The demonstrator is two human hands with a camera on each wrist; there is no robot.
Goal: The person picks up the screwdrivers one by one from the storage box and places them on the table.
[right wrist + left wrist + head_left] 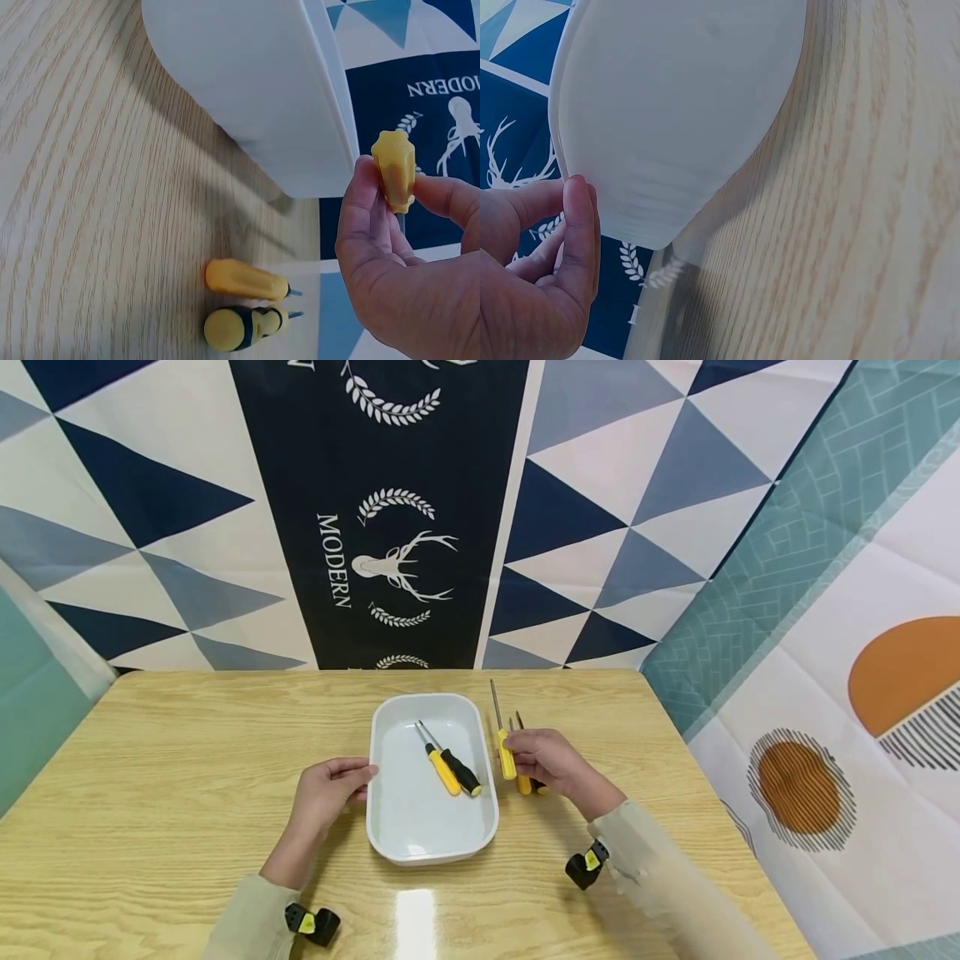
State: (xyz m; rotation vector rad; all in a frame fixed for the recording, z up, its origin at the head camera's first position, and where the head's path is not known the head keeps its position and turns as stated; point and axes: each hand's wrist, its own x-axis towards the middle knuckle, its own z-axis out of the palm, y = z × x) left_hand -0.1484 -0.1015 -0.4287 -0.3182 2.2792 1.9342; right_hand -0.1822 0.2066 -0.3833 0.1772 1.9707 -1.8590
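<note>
With its thumb and fingers, my left hand pinches the left rim of a white rectangular tray. Two screwdrivers lie inside, side by side: one yellow-handled and one black-handled with a yellow end. My right hand holds another screwdriver by its yellow handle, just outside the tray's right wall, its shaft pointing away from me. Below that hand, a yellow-handled screwdriver and a black-and-yellow one rest on the table; in the head view the hand partly hides them.
The light wood table extends to both sides of the tray. Behind its far edge hangs a patterned cloth with triangles and a deer print. Another patterned cloth hangs at the right. A small black camera sits at the right cuff.
</note>
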